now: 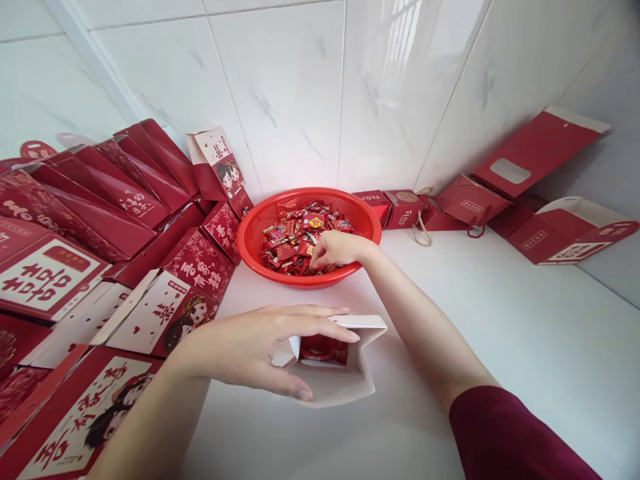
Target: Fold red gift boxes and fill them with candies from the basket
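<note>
Wrapped candies, mostly red, fill a red plastic basket (245, 250) standing against the tiled wall. My right hand (334, 251) reaches over the basket's near right rim into the candies, its fingers curled together at the pile; what they hold, if anything, is hidden. Nearer to me, a small paper box (345, 387) with a white inside stands with its top open. My left hand (275, 347) grips this box from the left, thumb on the near side and fingers across the far side. Something red lies at the bottom of the box.
Many red and white printed boxes (50, 280) are crowded along the left side. A tall box (227, 167) leans by the wall. Small red boxes with cords (406, 210) line the wall on the right, with larger opened boxes (540, 150) in the right corner.
</note>
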The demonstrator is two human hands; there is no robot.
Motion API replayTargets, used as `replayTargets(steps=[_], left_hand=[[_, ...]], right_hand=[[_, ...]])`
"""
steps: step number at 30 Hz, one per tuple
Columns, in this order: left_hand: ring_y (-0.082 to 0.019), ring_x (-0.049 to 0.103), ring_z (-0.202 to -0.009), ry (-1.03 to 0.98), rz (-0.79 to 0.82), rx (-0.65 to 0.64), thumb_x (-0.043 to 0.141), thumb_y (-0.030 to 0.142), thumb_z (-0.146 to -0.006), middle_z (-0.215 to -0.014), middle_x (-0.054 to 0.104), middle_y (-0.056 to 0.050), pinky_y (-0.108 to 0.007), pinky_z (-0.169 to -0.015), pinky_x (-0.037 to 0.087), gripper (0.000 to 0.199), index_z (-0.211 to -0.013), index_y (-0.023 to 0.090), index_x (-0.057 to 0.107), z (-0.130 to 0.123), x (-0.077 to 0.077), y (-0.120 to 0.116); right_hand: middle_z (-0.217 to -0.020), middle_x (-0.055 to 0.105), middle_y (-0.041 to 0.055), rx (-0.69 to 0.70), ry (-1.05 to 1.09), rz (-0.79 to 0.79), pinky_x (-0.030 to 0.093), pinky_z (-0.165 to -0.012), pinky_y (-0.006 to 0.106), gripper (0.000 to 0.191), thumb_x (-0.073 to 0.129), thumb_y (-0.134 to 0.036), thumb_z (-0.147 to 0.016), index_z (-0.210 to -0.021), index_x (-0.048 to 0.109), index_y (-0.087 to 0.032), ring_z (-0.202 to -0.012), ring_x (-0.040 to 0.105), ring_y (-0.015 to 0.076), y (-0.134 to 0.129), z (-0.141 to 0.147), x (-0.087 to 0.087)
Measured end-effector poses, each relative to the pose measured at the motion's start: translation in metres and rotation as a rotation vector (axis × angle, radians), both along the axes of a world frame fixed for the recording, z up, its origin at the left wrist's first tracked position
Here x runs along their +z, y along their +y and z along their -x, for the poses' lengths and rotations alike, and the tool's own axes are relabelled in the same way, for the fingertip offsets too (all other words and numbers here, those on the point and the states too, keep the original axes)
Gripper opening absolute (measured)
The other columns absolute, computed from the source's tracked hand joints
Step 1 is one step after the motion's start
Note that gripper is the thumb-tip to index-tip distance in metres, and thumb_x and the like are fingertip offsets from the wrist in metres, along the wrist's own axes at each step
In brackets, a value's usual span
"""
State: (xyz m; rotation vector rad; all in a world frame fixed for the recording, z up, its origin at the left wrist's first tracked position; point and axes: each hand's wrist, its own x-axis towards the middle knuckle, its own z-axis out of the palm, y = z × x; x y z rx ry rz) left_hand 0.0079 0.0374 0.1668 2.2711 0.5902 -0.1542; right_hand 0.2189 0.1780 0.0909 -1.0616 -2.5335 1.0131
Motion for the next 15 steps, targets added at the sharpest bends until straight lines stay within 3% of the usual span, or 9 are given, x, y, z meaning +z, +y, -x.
replayTargets(steps=[6, 8, 12, 15], left_hand=[[-0.028, 0.033, -0.146, -0.034, -0.015, -0.007, 0.071, 0.046, -0.083, -0.158, 0.035, 0.001, -0.038, -0.119, 0.029, 0.068, -0.144, 0.036, 0.045, 0.0003, -0.0035, 0.0023], [-0.027, 0.034, -0.145, -0.056, -0.012, -0.01, 0.071, 0.045, -0.083, -0.158, 0.035, 0.001, -0.037, -0.119, 0.029, 0.067, -0.144, 0.036, 0.045, 0.0006, -0.0045, 0.0028], [-0.026, 0.034, -0.145, -0.057, -0.01, -0.003, 0.07, 0.044, -0.084, -0.158, 0.035, 0.001, -0.036, -0.119, 0.029, 0.065, -0.144, 0.036, 0.046, 0.0002, -0.0034, 0.0029], [-0.025, 0.035, -0.145, -0.037, -0.017, 0.011, 0.071, 0.045, -0.083, -0.157, 0.037, 0.002, -0.036, -0.119, 0.029, 0.067, -0.144, 0.036, 0.045, -0.0009, -0.0014, 0.0032]], right_hand=[[-0.085, 0.077, 0.0026, -0.169, 0.159, -0.025, 0.051, -0.075, 0.022, 0.013, 0.068, -0.016, -0.076, -0.086, 0.077, -0.015, -0.081, 0.069, 0.0154, 0.0028, -0.0004, -0.0025], [-0.084, 0.075, 0.0024, -0.196, 0.18, -0.027, 0.05, -0.071, 0.022, 0.019, 0.066, -0.012, -0.077, -0.094, 0.072, -0.015, -0.077, 0.068, 0.014, 0.0032, -0.0001, -0.0052], [-0.083, 0.07, 0.0001, -0.217, 0.194, -0.046, 0.048, -0.064, 0.022, 0.04, 0.06, -0.006, -0.079, -0.118, 0.057, -0.015, -0.07, 0.063, 0.012, 0.0019, 0.0007, -0.0091], [-0.084, 0.068, 0.0004, -0.194, 0.177, -0.078, 0.047, -0.068, 0.024, 0.036, 0.056, -0.003, -0.081, -0.114, 0.059, -0.016, -0.072, 0.061, 0.0121, 0.0015, 0.0007, -0.0096]])
